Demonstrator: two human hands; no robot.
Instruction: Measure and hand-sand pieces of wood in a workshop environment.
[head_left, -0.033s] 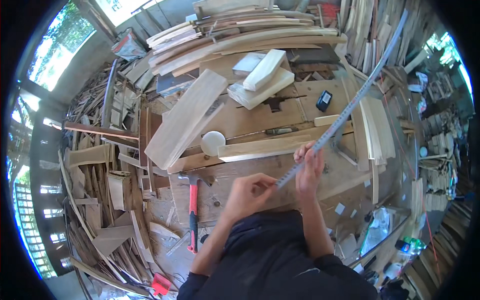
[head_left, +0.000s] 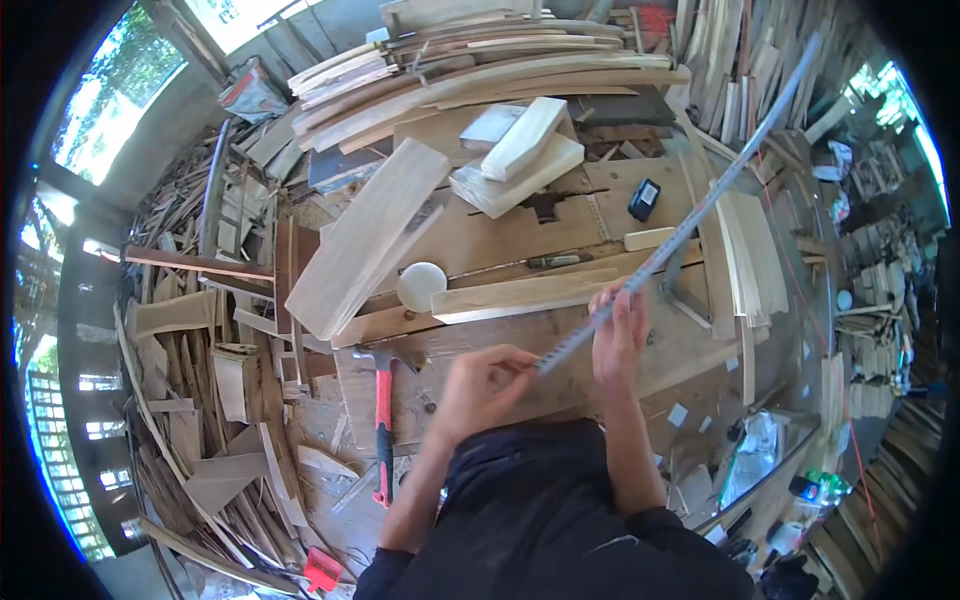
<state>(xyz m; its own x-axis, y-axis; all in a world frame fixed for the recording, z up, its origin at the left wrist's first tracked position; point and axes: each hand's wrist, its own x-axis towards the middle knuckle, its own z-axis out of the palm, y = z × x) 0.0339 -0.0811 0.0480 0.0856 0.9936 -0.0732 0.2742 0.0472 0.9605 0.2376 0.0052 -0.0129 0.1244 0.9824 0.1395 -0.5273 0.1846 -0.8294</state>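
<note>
Workbench (head_left: 500, 240) carries loose planks, a white round lid (head_left: 421, 284), a small black box (head_left: 644, 199); a red-handled hammer (head_left: 383, 420) lies by the near edge. Both hands pinch a long metal ruler (head_left: 700, 210): left hand (head_left: 480, 385) at its near end, right hand (head_left: 620, 335) higher up. Ruler held above the bench, slanting up-right, away from the body.

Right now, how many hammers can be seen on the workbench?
1. The hammer, with a red and black handle, lies on the left part of the workbench, left of the left hand. Others may be hidden under the boards.
</note>
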